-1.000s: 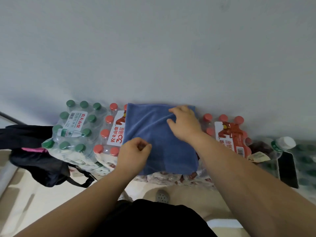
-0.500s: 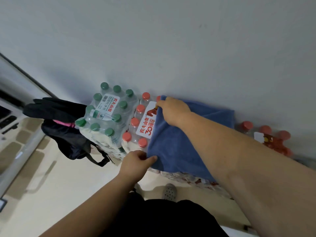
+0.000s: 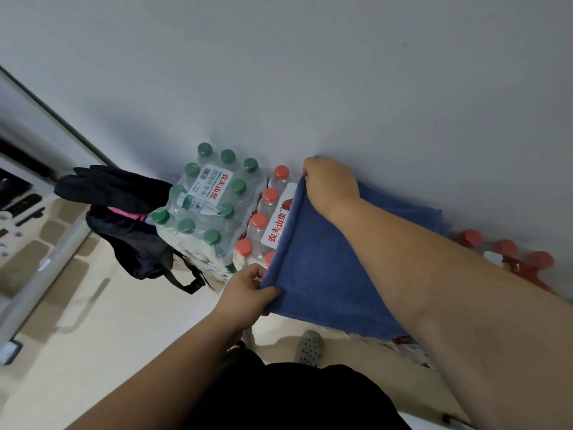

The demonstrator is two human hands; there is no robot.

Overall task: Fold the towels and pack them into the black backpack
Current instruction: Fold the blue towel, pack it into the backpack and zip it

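Nearest, a grey perforated slipper [image 3: 309, 347] stands on the floor. The left hand [image 3: 248, 293] pinches the near corner of the blue towel [image 3: 316, 274], which lies across a red-capped bottle pack [image 3: 260, 221]. The right hand [image 3: 330, 184] grips the towel's far corner by the wall [image 3: 310, 72]. The black backpack [image 3: 130, 218] sits left of the green-capped bottle pack [image 3: 210, 206], touching it.

Single head-worn view — tilted, looking down and forward (close range) toward the wall [image 3: 341, 72].
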